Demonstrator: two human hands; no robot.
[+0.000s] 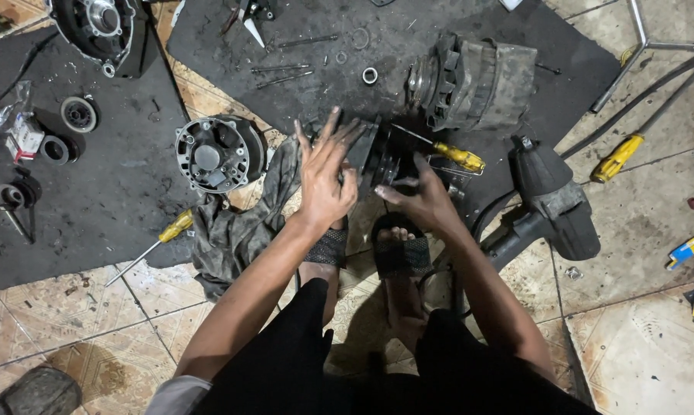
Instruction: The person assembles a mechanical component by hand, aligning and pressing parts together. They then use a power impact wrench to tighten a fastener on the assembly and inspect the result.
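- On the black rubber mat [116, 192], at twelve o'clock from the feet, sat a dark ribbed metal alternator part [381, 154]
- Left hand [325, 180] pressed it, fingers spread flat
- Right hand [422, 201] half open, fingertips touching it
- Greasy crumpled rag [235, 230] at nine o'clock

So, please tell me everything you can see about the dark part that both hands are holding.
The dark alternator part is a round, ribbed metal piece, black and greasy. It sits on the black rubber mat just beyond the person's sandalled feet. The left hand lies flat against its left side, fingers spread; the right hand touches its lower right edge. A yellow-handled screwdriver lies at its right, its tip toward the part. Much of it is hidden.
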